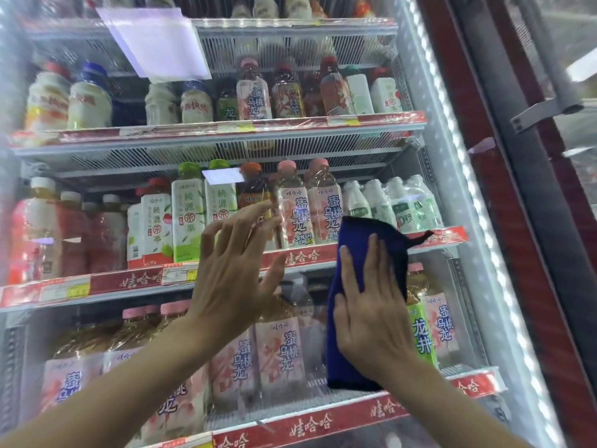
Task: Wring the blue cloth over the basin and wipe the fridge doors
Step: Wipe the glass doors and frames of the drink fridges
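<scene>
Head view: you stand close to a lit, glass-fronted drinks fridge with both bare forearms raised.
Right hand: your right hand [371, 305] lies flat on the blue cloth [363, 232], fingers straight and close together. It presses the cloth to the glass without curling round it.
Blue cloth: it sits as a folded upright strip on the fridge door [310, 286], right of centre. Its top edge reaches above your fingertips, one corner pokes out to the right, and the lower end hangs beside your wrist.
Left hand: your left hand [232, 279] is just left of the cloth, apart from it, with fingers spread wide and holding nothing. You cannot tell whether the fingertips touch the glass.
Behind the glass: wire shelves with red price strips [129, 281] carry rows of bottles. Pink-capped bottles [292, 211] stand above your hands and green-capped bottles [187, 218] stand to the left.
Glass surface: a pale rectangular reflection [155, 40] shows near the top left.
Right edge: a grey handle [549, 108] is fixed on the neighbouring red-framed door.
</scene>
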Demonstrator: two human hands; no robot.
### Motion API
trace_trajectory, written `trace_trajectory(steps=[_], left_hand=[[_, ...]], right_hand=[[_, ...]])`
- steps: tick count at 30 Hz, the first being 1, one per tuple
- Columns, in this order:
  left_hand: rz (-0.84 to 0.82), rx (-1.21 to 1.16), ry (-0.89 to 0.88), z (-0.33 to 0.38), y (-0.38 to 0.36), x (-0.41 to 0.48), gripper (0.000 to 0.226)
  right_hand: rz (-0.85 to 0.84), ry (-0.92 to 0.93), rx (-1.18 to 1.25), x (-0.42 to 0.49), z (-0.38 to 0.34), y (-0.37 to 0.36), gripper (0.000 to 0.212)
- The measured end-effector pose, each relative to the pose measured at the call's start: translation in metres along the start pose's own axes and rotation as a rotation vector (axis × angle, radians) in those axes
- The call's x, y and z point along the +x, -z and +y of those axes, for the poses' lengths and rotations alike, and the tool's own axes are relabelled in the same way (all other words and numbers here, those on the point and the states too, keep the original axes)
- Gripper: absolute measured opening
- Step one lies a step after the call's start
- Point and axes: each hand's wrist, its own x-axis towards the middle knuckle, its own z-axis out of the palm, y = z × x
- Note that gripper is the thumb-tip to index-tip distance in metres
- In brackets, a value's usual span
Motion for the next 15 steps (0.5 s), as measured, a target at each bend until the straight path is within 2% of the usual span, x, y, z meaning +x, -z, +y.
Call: trace_trajectory(steps=[4, 11, 15], left_hand=[[0.000, 0.053, 0.013, -0.018, 0.016, -0.012, 0.047], [-0.004, 0.083, 0.059, -0.047, 0.037, -0.022, 0.045], [-0.002, 0.095, 0.098, -0.071, 0.046, -0.031, 0.045]], right_hand=[[-0.044, 0.069, -0.091, 0.041, 0.026, 0.009, 0.073], [-0.034, 0.146, -0.069, 0.130, 0.025, 0.021, 0.075], [-0.089, 0.315, -0.147, 0.173, 0.011, 0.024, 0.071]])
